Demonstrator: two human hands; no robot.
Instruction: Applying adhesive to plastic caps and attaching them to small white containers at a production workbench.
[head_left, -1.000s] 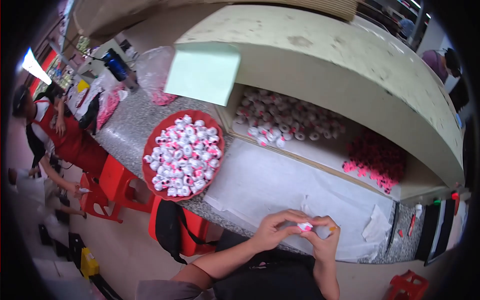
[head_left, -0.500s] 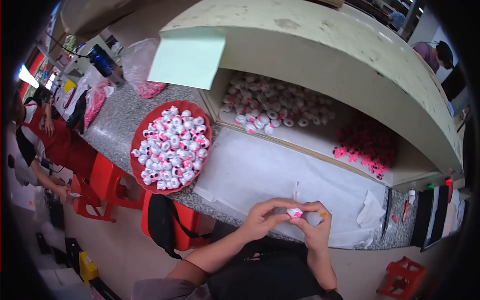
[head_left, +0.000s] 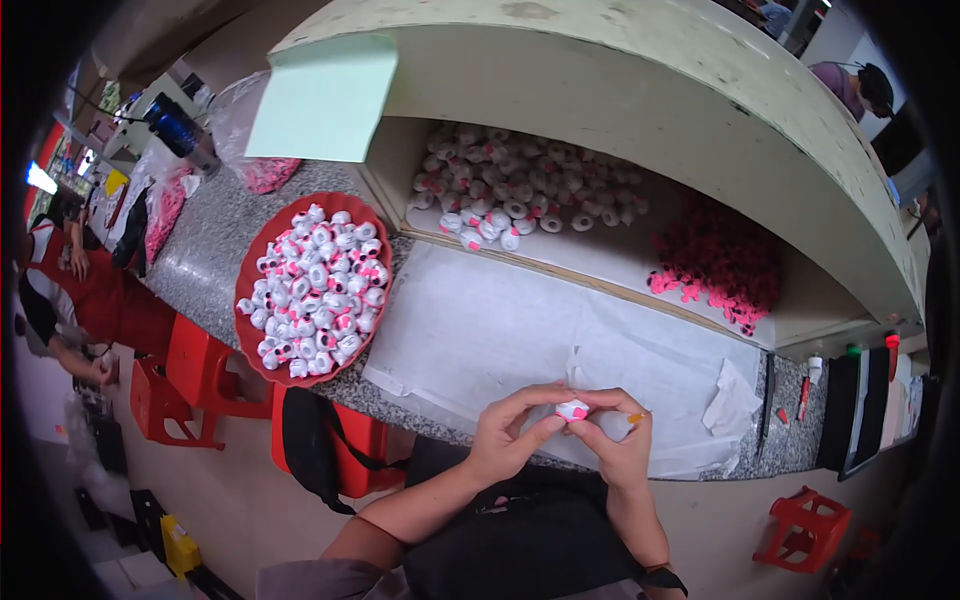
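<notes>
We pinch the small white piece (head_left: pixel 572 410) between left hand (head_left: pixel 508 438) and right hand (head_left: pixel 622 447), fingers closed on it, right of the red tray (head_left: pixel 252 268); we should press evenly.

A small white cap with a pink underside (head_left: pixel 572 410) is pinched between both hands' fingertips, above the counter edge.

A round red plastic tray (head_left: pixel 252 262) heaped with small white-and-pink pieces sits left of centre on a speckled grey stone counter (head_left: pixel 205 255). A pale green paper sheet (head_left: pixel 322 98) hangs at upper left. Red plastic stools (head_left: pixel 190 385) stand at lower left, another (head_left: pixel 808 528) at lower right.
</notes>
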